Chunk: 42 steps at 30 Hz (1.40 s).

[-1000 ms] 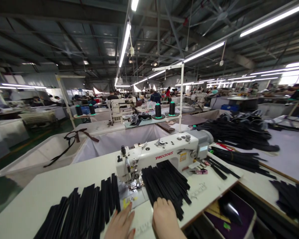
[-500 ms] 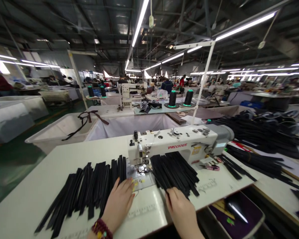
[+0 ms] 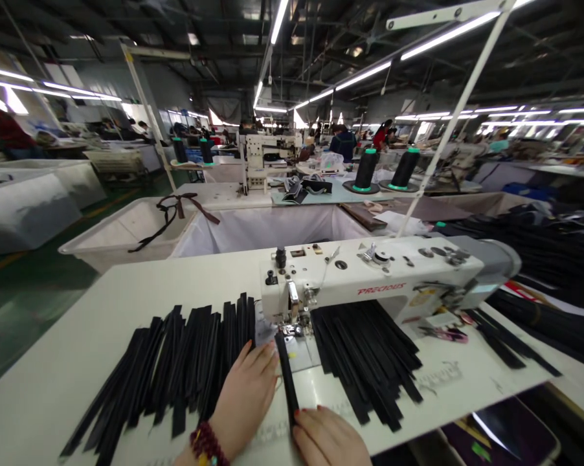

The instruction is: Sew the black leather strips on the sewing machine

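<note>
A single black strip (image 3: 286, 372) lies in front of the sewing machine's presser foot (image 3: 292, 329), its far end close to the foot. My right hand (image 3: 328, 435) is closed on the near end of this strip. My left hand (image 3: 250, 388), with a dark red bead bracelet at the wrist, rests flat beside the strip's left side, fingers stretched out. Many black strips (image 3: 175, 369) lie fanned out left of my left hand. Another pile of black strips (image 3: 364, 356) sits under the arm of the white machine (image 3: 340, 285).
Pink-handled snips (image 3: 445, 333) and loose strips (image 3: 498, 340) lie at the right. Behind the machine are a cloth-lined bin (image 3: 267, 230), thread cones (image 3: 366, 169) and a white thread stand pole (image 3: 454, 123). Other people sit farther back.
My right hand has drawn a strip from the right pile to the front of the presser foot. My left hand has shifted slightly right. The view has turned, moving the machine rightward.
</note>
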### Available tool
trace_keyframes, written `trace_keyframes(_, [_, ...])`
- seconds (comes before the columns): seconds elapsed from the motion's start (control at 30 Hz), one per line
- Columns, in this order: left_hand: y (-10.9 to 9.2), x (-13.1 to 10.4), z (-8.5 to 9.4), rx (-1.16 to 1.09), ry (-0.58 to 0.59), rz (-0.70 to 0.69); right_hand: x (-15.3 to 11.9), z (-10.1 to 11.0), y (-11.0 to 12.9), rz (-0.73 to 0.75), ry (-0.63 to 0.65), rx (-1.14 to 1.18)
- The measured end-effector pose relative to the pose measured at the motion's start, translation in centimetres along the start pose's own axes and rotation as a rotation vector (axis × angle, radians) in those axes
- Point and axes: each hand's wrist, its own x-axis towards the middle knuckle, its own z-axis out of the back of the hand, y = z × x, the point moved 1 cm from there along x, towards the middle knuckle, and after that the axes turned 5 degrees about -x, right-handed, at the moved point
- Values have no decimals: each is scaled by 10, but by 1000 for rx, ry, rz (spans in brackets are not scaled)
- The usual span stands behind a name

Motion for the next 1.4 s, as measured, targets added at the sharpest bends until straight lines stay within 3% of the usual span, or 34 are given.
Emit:
trace_keyframes(0.13, [9,5,-8,48,21,-54,15,-9,-9,-4,-45,22])
trace_keyframes(0.3, [14,10,-16,6,51,-15,19,-11,-9,-16,10,62])
trace_keyframes(0.9, [16,25,-14,-19,60,55,21,-11,-8,-186,113,133])
trace_keyframes(1.03, [12,21,-10,-13,64,50,18,-8,-4,-198,152,115])
trace_keyframes(1.23, [6,3,-11,17,53,-37,2,-1,-3,-104,157,74])
trace_keyframes(1.4, [8,5,-11,32,78,-51,9,-3,-7,-107,151,88])
